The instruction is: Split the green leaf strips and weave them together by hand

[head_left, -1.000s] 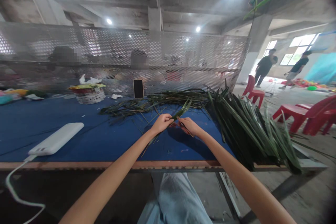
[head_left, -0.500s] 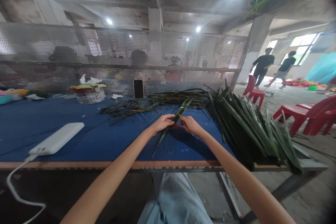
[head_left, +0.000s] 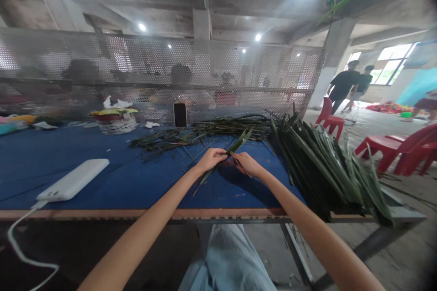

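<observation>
Since the previous view was taken, the lower tail of the green palm-leaf strip point(head_left: 232, 148) has been swung slightly to the left across the blue-covered worktop point(head_left: 102, 191), while its upper tip is angled a little further right. Both hands are held close together above the cloth, and the strip is kept between them, just above the worktop's surface. The left hand point(head_left: 210, 160) is curled and pinches the strip from the left, with its fingers closed. The right hand point(head_left: 247, 164) is also curled, with a thin dark sliver point(head_left: 241, 166) pinched against the strip; whether this is a split piece of leaf or a fine tool cannot be told.

A loose layer of leaf strips point(head_left: 201, 135) is spread on the far side of the hands, and a large bundle of palm leaves point(head_left: 324, 168) lies just to the right of the right hand, overhanging the worktop's right end. Blue cloth is seen between the left hand and a white power bank point(head_left: 73, 179), from which a white cable point(head_left: 20, 236) is led over the near edge. A strip of wood point(head_left: 136, 213) runs along that edge, close beneath the forearms, and the person's denim-clad leg point(head_left: 221, 259) is seen below it. Farther off, a phone point(head_left: 180, 115) stands upright before a perforated metal screen point(head_left: 164, 66).
</observation>
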Demonstrator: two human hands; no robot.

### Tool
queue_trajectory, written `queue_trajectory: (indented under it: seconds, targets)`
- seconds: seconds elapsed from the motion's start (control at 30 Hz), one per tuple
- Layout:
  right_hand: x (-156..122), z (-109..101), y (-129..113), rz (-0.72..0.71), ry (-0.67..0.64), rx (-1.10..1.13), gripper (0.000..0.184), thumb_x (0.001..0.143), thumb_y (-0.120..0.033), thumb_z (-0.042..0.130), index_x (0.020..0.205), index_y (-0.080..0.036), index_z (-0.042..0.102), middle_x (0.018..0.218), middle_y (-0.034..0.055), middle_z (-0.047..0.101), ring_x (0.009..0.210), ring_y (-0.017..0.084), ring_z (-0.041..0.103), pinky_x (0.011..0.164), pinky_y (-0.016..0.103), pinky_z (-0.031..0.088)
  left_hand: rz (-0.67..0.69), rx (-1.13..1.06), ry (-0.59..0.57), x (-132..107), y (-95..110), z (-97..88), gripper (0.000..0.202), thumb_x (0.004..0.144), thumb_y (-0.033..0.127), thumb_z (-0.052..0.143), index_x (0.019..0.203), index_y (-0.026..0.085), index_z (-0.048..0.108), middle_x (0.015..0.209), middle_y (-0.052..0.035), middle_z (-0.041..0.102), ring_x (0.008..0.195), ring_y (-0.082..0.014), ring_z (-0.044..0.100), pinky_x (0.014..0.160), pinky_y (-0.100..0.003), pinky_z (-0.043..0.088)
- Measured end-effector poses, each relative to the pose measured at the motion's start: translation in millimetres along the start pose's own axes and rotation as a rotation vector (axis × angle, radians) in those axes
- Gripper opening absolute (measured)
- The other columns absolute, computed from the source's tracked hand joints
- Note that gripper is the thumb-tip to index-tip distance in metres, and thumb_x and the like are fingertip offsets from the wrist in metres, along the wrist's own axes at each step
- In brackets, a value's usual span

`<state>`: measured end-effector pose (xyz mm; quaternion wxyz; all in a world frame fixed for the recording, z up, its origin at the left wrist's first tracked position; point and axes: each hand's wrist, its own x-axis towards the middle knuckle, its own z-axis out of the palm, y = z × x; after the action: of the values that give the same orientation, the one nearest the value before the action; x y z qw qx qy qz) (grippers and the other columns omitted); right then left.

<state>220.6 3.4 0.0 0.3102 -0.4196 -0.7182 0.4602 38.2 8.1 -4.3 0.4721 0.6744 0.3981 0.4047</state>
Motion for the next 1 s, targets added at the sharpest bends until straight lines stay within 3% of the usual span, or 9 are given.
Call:
queue_trajectory:
  seconds: [0.13,0.33,0.57,0.77,1.0]
  targets:
    - [2.5,-1.4,1.7,0.011,0.036,0.011,0.044,0.094,-0.032,0.032,0.056,-0.017,0.050,0.029,-0.0051,0.038,0.028,0.009,0.034,0.036,0.021,0.025,-0.002,-0.040,-0.053,1.0,-0.6,0.2,0.032,0.068,0.022,0.072,0.098,0.012,0.066,0.082,-0.0080,0.074,0.076,-0.0203,0.069,0.075,-0.030,0.051]
    - [2.3,-1.7,1.7,-0.006,0.027,0.010,0.045,0.094,-0.033,0.032,0.055,-0.018,0.049,0.028,-0.0047,0.038,0.027,0.009,0.032,0.034,0.021,0.025,-0.072,-0.113,-0.024,-0.4,0.2,0.2,0.018,0.070,0.024,0.073,0.079,0.011,0.065,0.074,-0.0088,0.073,0.072,-0.0207,0.070,0.074,-0.032,0.053]
    - [-0.5,3.6,2.7,-0.003,-0.043,-0.004,0.044,0.094,-0.029,0.034,0.052,-0.018,0.046,0.030,-0.0047,0.039,0.027,0.008,0.032,0.034,0.020,0.024,-0.065,-0.078,0.020,-1.7,3.9,2.2,0.019,0.069,0.023,0.074,0.080,0.010,0.066,0.071,-0.0086,0.073,0.070,-0.0205,0.070,0.075,-0.031,0.053]
    - [-1.3,2.7,1.1,-0.010,-0.028,0.000,0.044,0.095,-0.029,0.033,0.055,-0.018,0.048,0.029,-0.0051,0.037,0.028,0.008,0.032,0.035,0.020,0.024,-0.019,-0.095,0.026,-2.3,2.9,2.9,0.019,0.071,0.027,0.072,0.081,0.011,0.067,0.074,-0.0086,0.073,0.071,-0.0199,0.070,0.074,-0.030,0.053]
    - [-1.5,2.0,0.2,-0.029,-0.013,0.004,0.046,0.096,-0.030,0.033,0.055,-0.017,0.048,0.029,-0.0051,0.037,0.028,0.008,0.033,0.035,0.020,0.025,-0.040,0.031,0.057,-2.4,-0.4,0.5,0.026,0.072,0.036,0.070,0.076,0.011,0.067,0.066,-0.0076,0.071,0.064,-0.0208,0.068,0.067,-0.031,0.053]
